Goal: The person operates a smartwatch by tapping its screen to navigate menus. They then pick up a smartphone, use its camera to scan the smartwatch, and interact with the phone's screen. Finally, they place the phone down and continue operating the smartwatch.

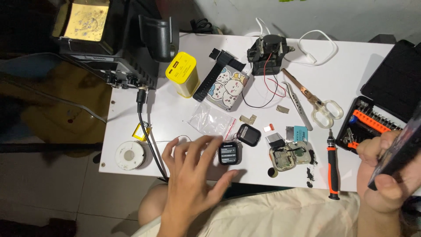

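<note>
My left hand [190, 175] hovers open over the white table's [351, 61] near edge, fingers spread, its fingertips right beside a small square black screen module [229, 153] with white text showing. A second black square module [248, 134] lies just beyond it. My right hand [386, 175] at the right edge grips a dark flat device [397, 147] held tilted, above the open screwdriver bit case [372, 120]. An opened smartwatch body [288, 156] with exposed parts lies between my hands.
On the table: orange-black screwdriver [333, 164], tweezers [298, 103], scissors [313, 101], yellow power bank [182, 73], cartoon-print box [228, 89], black watch strap [210, 77], clear zip bag [211, 118], solder spool [130, 155], black wired component [266, 53], white cable [318, 46]. A black machine [123, 39] stands at the back left.
</note>
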